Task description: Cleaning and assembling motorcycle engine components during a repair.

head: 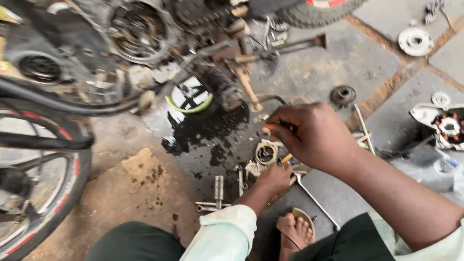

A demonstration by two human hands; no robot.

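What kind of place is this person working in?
Most likely an open-air motorcycle repair spot. A stripped motorcycle engine stands over spilled oil on the stone paving, and the right hand and left hand work among loose metal parts.

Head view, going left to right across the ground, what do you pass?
Red-rimmed wheel → oil puddle → round ring part → right hand → small dark gear → orange-and-white coil part.
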